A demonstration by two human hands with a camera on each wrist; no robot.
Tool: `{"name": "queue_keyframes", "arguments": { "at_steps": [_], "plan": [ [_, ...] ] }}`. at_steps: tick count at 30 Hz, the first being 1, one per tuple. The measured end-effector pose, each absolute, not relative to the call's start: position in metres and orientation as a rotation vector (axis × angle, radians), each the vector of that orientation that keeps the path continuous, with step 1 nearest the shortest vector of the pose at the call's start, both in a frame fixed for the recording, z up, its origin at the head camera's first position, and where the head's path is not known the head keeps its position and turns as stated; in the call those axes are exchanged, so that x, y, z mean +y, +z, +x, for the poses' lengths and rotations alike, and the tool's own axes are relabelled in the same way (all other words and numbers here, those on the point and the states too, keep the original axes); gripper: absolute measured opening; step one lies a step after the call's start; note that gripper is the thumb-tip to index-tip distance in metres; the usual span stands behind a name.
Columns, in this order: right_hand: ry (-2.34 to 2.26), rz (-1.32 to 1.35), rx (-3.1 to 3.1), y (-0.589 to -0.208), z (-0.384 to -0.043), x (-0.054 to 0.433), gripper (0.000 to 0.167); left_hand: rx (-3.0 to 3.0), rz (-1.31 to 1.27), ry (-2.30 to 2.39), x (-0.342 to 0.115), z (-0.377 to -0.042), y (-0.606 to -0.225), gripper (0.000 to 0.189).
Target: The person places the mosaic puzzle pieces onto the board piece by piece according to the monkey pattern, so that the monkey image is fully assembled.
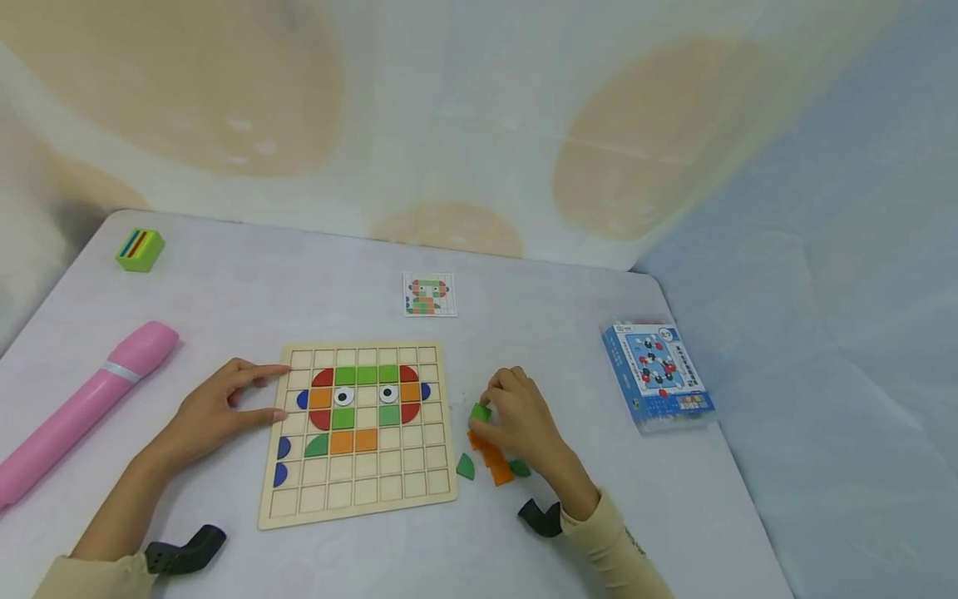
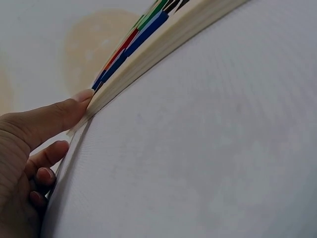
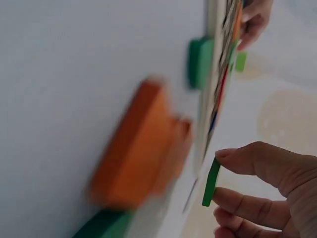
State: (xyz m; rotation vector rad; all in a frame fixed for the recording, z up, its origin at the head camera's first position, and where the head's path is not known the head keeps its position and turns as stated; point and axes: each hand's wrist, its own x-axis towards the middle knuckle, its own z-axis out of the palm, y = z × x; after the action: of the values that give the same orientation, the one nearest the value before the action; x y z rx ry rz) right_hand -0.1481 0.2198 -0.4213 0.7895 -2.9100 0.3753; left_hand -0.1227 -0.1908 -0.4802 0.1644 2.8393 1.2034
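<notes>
A wooden grid board (image 1: 329, 503) lies on the table, bearing red, green, orange and blue tiles and two eye pieces. At its left edge my left hand (image 1: 213, 408) rests with thumb and forefinger extended; in the left wrist view the thumb (image 2: 69, 111) touches the rim. Right of the board, my right hand (image 1: 524, 416) pinches a green square tile (image 3: 211, 181) between thumb and fingers, raised off the table. Below that hand are several orange tiles (image 1: 497, 467), with green rounded tiles (image 1: 466, 467) to either side.
Behind the board lies a small pattern card (image 1: 430, 294). A blue-and-white box (image 1: 659, 374) stands at the right. To the left are a pink cylindrical object (image 1: 90, 408) and a light-green striped block (image 1: 140, 250). Black wrist mounts (image 1: 187, 551) sit by both sleeves.
</notes>
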Motion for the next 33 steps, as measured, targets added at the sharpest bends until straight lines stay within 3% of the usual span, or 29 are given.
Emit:
{"name": "queue_keyframes", "arguments": {
  "at_steps": [8, 12, 21, 33],
  "plan": [
    [0.349, 1.350, -2.782, -0.409, -0.142, 0.164, 0.022, 2.836, 0.174, 1.196, -0.189, -0.128, -0.484, 0.063],
    [0.215, 1.492, -2.740, -0.410, -0.135, 0.130, 0.018, 2.827, 0.178, 1.201, -0.188, -0.129, -0.484, 0.063],
    [0.027, 1.632, -2.752, -0.417, -0.121, 0.068, 0.018, 2.812, 0.172, 1.217, -0.188, -0.128, -0.483, 0.061],
    [-0.005, 1.594, -2.749, -0.424, -0.110, 0.049, 0.026, 2.843, 0.187, 1.226, -0.190, -0.123, -0.480, 0.059]
  ]
}}
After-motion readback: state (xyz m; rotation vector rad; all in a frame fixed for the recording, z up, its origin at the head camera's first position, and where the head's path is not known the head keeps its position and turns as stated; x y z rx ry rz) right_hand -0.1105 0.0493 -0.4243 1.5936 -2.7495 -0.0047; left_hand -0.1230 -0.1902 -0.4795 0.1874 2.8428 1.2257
